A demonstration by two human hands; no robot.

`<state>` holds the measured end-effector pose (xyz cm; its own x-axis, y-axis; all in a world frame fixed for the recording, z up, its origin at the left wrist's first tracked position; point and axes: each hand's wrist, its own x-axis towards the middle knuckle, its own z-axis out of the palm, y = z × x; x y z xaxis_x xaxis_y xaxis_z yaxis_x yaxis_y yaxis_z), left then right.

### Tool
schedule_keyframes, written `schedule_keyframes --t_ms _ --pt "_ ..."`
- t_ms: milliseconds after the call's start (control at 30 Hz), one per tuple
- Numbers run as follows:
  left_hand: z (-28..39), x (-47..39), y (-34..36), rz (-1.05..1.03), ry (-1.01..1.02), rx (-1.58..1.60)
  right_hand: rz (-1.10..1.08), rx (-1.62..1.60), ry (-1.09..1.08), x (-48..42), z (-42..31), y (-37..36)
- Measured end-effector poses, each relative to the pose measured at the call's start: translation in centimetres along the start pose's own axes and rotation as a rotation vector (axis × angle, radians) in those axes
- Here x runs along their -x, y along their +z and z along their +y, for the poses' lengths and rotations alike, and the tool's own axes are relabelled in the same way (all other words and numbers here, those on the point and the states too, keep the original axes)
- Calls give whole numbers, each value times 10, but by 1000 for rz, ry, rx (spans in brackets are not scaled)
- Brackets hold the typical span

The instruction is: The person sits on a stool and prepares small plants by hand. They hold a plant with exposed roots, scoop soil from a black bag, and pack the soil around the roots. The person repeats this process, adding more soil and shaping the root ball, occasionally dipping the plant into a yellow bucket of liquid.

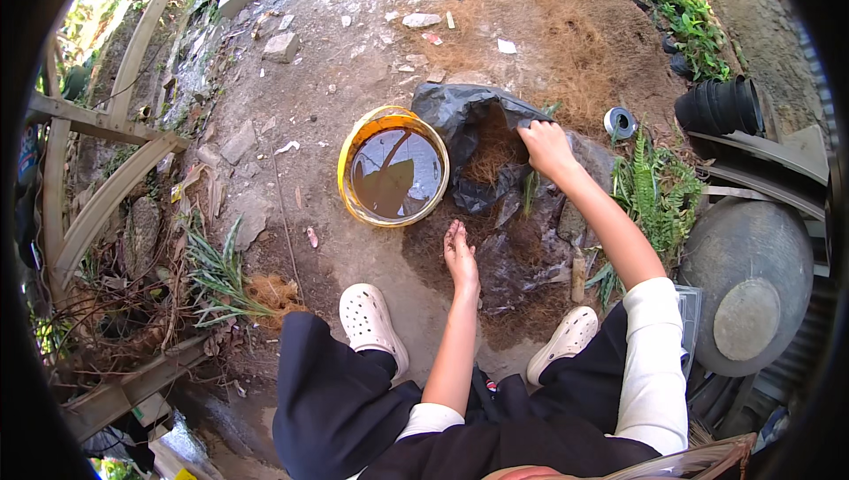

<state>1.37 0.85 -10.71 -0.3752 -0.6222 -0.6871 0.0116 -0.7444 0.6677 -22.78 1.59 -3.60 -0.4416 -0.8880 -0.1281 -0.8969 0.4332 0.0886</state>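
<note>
My right hand (545,147) grips the rim of a black plastic bag (457,108), whose mouth gapes towards me. Brown coir-like fibre (494,151) shows inside it. My left hand (461,254) is held in the air below the bag, fingers together and extended, with dark bits stuck to the skin; I see nothing held in it. Left of the bag stands a yellow bucket (345,178) of brownish water (391,181), its surface mirroring a dark shape. Damp fibre and a crumpled clear plastic sheet (530,248) lie on the ground near my left hand.
A fern (647,175), a roll of tape (619,122), stacked black pots (719,107) and a large grey basin (746,287) line the right side. Leftward are a spiky plant with fibre at its base (222,274), stones (239,141) and a wooden frame (99,121). Loose fibre (577,35) spreads beyond the bag.
</note>
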Motion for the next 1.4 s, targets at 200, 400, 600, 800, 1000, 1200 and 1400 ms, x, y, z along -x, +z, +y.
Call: schedule_keyframes --t_ms 200,400,600,800,1000,1200,1400 --pt "3 5 9 -33 -30 -9 372 -39 73 -20 39 -37" --pt "1 6 9 -17 -45 40 99 122 50 -15 -13 -47" --pt "1 4 -1 12 -31 49 -96 -9 15 -31 -66 29" --pt "15 5 9 -64 -15 9 -54 -84 200 -57 -56 74" --pt "17 7 9 -56 -39 35 -81 -403 253 -68 -17 30" --pt "13 15 14 -88 -37 59 129 -498 163 -65 0 -63" --pt "19 26 19 -118 -46 59 381 -822 297 -56 10 -63"
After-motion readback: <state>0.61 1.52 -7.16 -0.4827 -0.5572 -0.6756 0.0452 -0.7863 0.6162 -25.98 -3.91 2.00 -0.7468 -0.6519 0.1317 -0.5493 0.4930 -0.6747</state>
